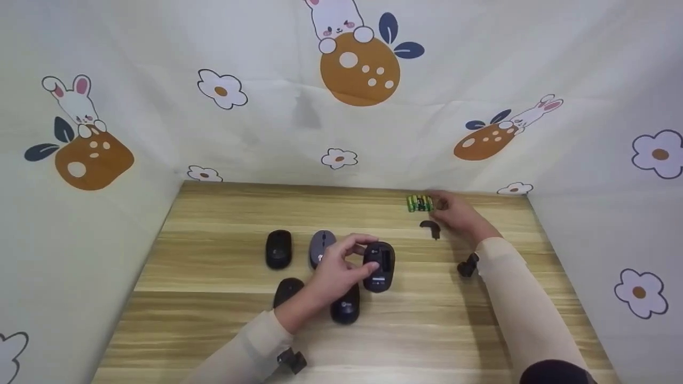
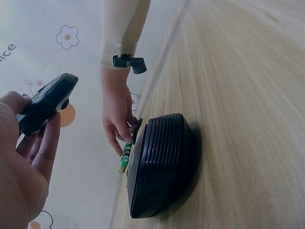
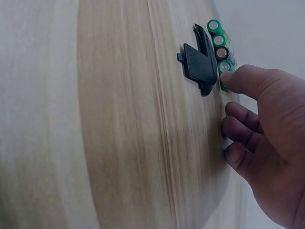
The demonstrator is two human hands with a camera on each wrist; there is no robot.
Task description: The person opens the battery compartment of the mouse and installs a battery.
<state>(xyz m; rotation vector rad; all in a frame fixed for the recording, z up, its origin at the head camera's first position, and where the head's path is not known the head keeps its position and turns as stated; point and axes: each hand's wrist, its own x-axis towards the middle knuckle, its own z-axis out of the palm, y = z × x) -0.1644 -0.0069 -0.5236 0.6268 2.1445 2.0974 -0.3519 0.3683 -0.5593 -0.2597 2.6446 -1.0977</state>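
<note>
My left hand (image 1: 333, 272) holds a black computer mouse (image 1: 380, 282) off the table, thumb on its underside and fingers round the far edge. The underside faces up, with an uncovered battery slot (image 1: 387, 260). At the back right, my right hand (image 1: 456, 213) reaches down to a short row of green batteries (image 1: 419, 203). Its thumb presses one end of the nearest battery (image 3: 224, 67) in the right wrist view; the index finger is hidden behind. Beside the row lies a curved black battery cover (image 3: 198, 64) with a flat tab.
On the table (image 1: 213, 330), a black mouse (image 1: 278, 249) and a grey mouse (image 1: 322, 242) stand left of the held one. Two more black mice sit nearer the front, one (image 1: 288, 290) partly behind my left forearm, the other (image 1: 345, 309) below my hand. Patterned cloth (image 1: 267, 128) rises behind.
</note>
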